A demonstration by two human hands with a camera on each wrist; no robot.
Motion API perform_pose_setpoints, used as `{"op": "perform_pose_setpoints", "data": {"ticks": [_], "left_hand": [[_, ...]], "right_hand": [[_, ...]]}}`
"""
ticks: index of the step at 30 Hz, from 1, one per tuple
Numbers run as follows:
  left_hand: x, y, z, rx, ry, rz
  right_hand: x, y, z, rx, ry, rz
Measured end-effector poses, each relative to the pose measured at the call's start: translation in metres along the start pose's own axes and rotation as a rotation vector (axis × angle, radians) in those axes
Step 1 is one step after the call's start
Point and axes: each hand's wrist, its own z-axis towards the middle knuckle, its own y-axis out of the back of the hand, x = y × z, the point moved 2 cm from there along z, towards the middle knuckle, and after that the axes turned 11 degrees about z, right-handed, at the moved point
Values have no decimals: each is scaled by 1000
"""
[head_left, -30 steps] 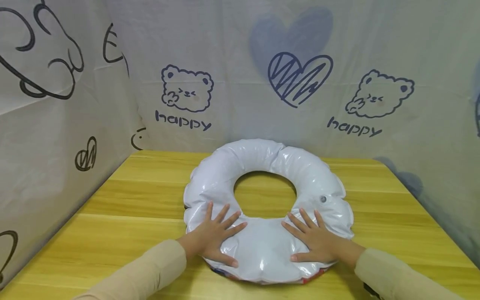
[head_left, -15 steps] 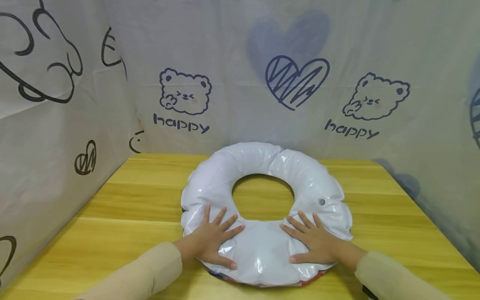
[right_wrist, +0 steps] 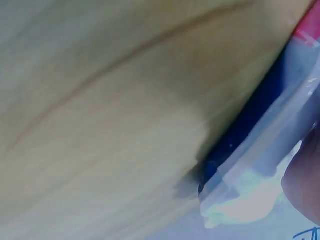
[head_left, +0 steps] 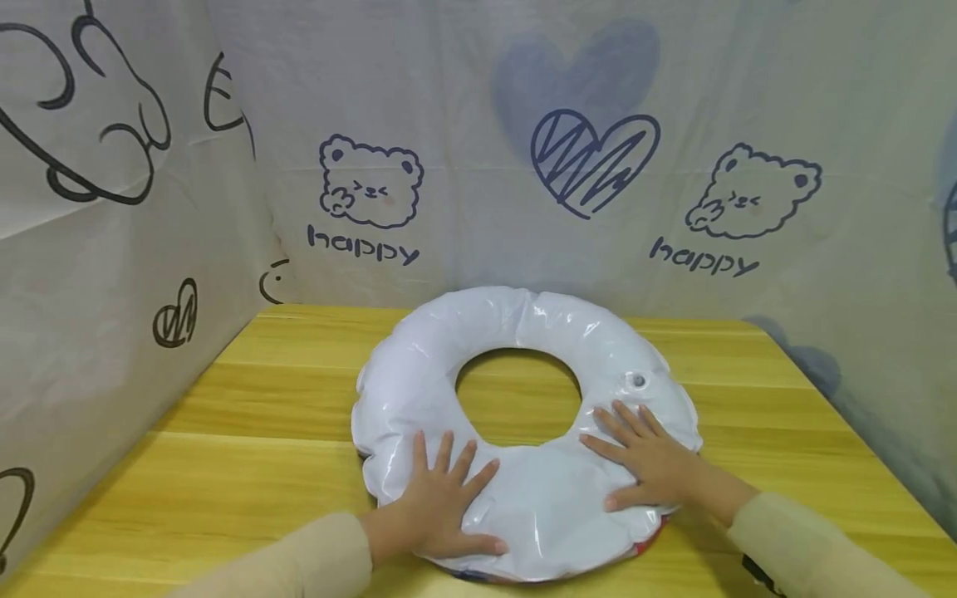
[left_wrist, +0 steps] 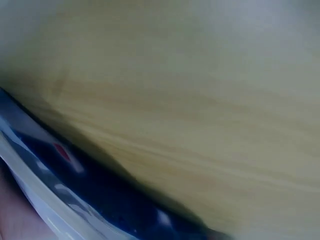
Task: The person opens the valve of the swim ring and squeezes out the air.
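A white inflatable swim ring (head_left: 419, 357) lies on the wooden table in the head view, looking puffy and creased. A small round valve (head_left: 639, 381) shows on its right side. My left hand (head_left: 441, 508) rests on the ring's near left part with fingers spread. On the near right part, my right hand (head_left: 652, 465) lies with straight, spread fingers, just below the valve. Both wrist views show the ring's dark blue underside (left_wrist: 120, 195) at its edge, with a pinkish-red patch (right_wrist: 309, 22) in the right wrist view.
The yellow wood-grain table (head_left: 262, 399) extends around the ring. Behind it hangs a pale cloth (head_left: 478, 208) printed with bears and hearts, and more cloth (head_left: 97, 274) stands along the left side. A dark item (head_left: 761, 573) shows below the right sleeve.
The ring has turned counterclockwise on the table; its top seam has moved left and the valve away from me. My left hand has shifted nearer and rightward, my right hand farther and rightward.
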Motion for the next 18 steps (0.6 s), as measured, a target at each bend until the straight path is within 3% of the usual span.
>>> {"op": "perform_pose_setpoints", "data": {"ticks": [4,11,15,18], "left_hand": [[-13,8,2,26,38,-5],[-28,21,4,0,37,12],[-29,22,2,-12,16,18],[-23,21,-1,-53,9,0]], "right_hand": [[-5,7,-2,11,-47,23],[-20,16,-1,-61,12,-51],[-20,23,2,-34,-54,-45],[-6,32,4,26,-115,22]]}}
